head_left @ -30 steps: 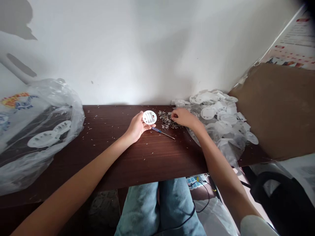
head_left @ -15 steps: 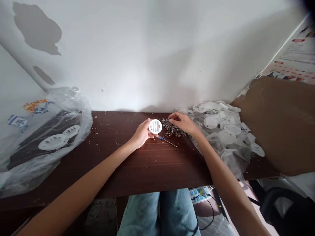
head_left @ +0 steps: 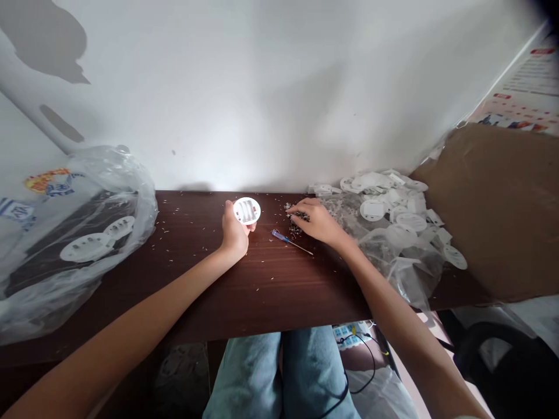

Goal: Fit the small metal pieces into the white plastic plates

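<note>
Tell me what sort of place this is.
Probably a makeshift small-parts workbench, perhaps for hand assembly or sorting: a dark wooden desk against a bare wall holds a heap of white round plastic parts, a small screwdriver and a pile of small dark bits. The left hand holds one white part.

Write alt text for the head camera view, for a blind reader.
A person's left hand holds a round white plastic disc over a wooden desk, while the right hand touches a pile of small scraps beside a screwdriver.
</note>
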